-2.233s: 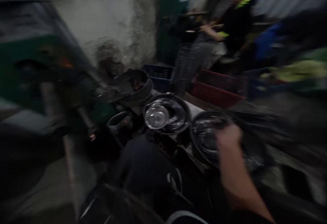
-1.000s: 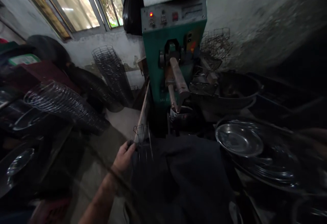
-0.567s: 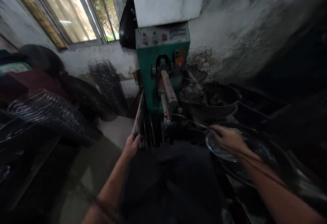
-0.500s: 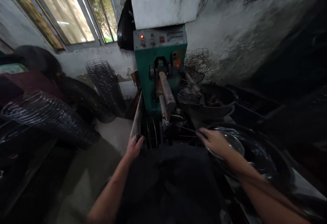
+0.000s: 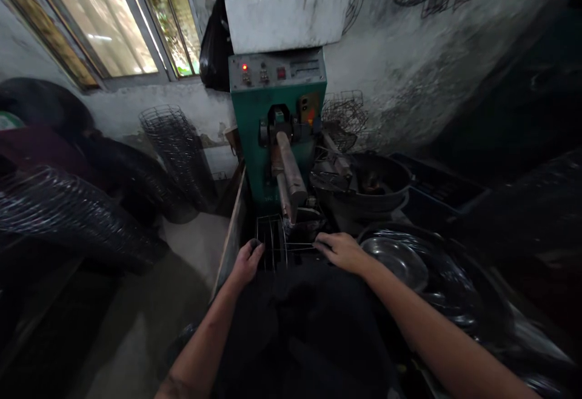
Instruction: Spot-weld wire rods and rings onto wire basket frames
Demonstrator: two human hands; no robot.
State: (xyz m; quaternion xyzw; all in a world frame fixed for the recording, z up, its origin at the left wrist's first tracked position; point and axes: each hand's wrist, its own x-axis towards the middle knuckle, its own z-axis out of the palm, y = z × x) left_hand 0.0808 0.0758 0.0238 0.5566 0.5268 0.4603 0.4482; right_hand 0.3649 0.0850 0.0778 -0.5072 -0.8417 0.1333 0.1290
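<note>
Both hands sit low on a small wire frame [image 5: 273,242] held just under the nose of a green machine [image 5: 278,126]. The left hand [image 5: 247,262] is curled around the frame's near left edge, fingers wrapped on the wire. The right hand [image 5: 340,251] lies on thin wires at the frame's right side, fingers bent over them; whether it pinches them or only presses, I cannot tell in this dim light. The frame stands upright between the hands, touching or nearly touching the machine's rusty arm [image 5: 290,171], which slants down toward it. A wooden board [image 5: 231,235] leans just left of the left hand. Right of the right hand, shiny steel bowls [image 5: 400,261] lie stacked. Further left, wire baskets [image 5: 175,144] stand piled below a window [image 5: 113,17].
</note>
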